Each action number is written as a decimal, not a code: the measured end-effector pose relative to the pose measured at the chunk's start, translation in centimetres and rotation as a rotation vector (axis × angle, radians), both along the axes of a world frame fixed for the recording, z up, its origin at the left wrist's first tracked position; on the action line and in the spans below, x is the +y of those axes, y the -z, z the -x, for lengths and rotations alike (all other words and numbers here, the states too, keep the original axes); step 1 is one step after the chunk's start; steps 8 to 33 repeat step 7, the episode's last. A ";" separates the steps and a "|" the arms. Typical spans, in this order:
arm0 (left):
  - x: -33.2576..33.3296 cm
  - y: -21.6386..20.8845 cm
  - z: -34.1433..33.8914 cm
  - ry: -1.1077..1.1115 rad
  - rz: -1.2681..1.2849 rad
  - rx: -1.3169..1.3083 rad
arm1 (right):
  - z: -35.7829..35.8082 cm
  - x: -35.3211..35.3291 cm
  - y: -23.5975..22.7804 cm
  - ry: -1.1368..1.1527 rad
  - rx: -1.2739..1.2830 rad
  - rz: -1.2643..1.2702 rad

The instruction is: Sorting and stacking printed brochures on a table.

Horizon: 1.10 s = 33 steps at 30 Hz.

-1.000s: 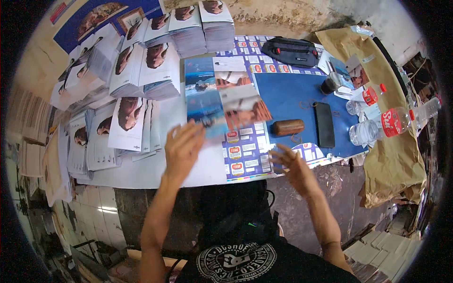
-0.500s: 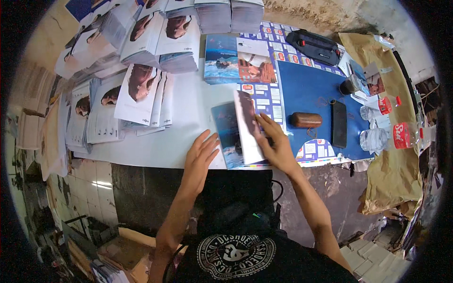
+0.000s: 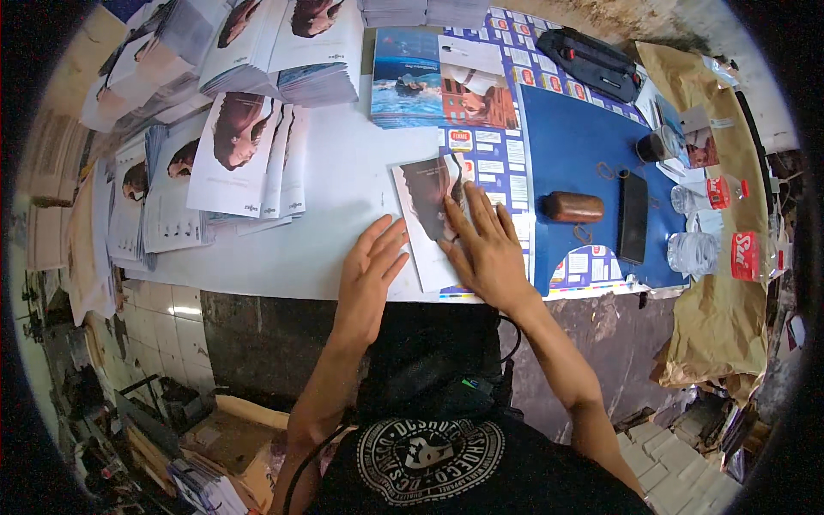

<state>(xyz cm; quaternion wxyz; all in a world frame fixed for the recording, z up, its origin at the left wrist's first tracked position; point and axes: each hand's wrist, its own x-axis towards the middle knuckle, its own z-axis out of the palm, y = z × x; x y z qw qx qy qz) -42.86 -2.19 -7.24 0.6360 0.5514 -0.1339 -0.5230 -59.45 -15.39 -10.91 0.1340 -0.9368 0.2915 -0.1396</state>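
A folded brochure (image 3: 419, 240) with a dark portrait picture on its white cover lies near the table's front edge. Flat on its right part rests my right hand (image 3: 487, 256), fingers spread and pressing the paper. My left hand (image 3: 372, 270) hovers just left of the brochure's lower edge, open, its fingers apart and holding nothing. Beyond, a stack of unfolded printed sheets (image 3: 407, 81) shows a blue water picture beside a red-brown one. At the left, several finished-looking brochures with the same portrait cover (image 3: 225, 184) overlap in a fan.
Tall piles of brochures (image 3: 318, 81) fill the back left. On the blue board (image 3: 566, 129) at right lie a brown oblong case (image 3: 575, 207) and a black phone-like slab (image 3: 633, 219). Farther right are a dark jar (image 3: 657, 145), plastic bottles (image 3: 693, 255) and brown paper (image 3: 712, 335).
The half-open brochure has been folded over, so the blue inside page no longer shows. My right hand now lies flat on its cover. The view has shifted slightly.
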 end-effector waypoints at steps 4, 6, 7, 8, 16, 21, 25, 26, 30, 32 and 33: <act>0.0 0.2 0.2 0.000 0.001 -0.002 | 0.1 0.1 0.1 0.006 -0.010 -0.018; 0.1 0.3 0.3 0.002 -0.005 -0.034 | 0.0 0.1 0.3 -0.002 -0.033 -0.012; 0.1 0.3 0.3 0.003 -0.008 -0.035 | 0.0 0.2 0.4 -0.001 -0.032 -0.012; 0.1 0.3 0.3 0.003 -0.008 -0.035 | 0.0 0.2 0.4 -0.001 -0.032 -0.012; 0.1 0.3 0.3 0.003 -0.008 -0.035 | 0.0 0.2 0.4 -0.001 -0.032 -0.012; 0.1 0.3 0.3 0.003 -0.008 -0.035 | 0.0 0.2 0.4 -0.001 -0.032 -0.012; 0.1 0.3 0.3 0.003 -0.008 -0.035 | 0.0 0.2 0.4 -0.001 -0.032 -0.012; 0.1 0.3 0.3 0.003 -0.008 -0.035 | 0.0 0.2 0.4 -0.001 -0.032 -0.012; 0.1 0.3 0.3 0.003 -0.008 -0.035 | 0.0 0.2 0.4 -0.001 -0.032 -0.012; 0.1 0.3 0.3 0.003 -0.008 -0.035 | 0.0 0.2 0.4 -0.001 -0.032 -0.012; 0.1 0.3 0.3 0.003 -0.008 -0.035 | 0.0 0.2 0.4 -0.001 -0.032 -0.012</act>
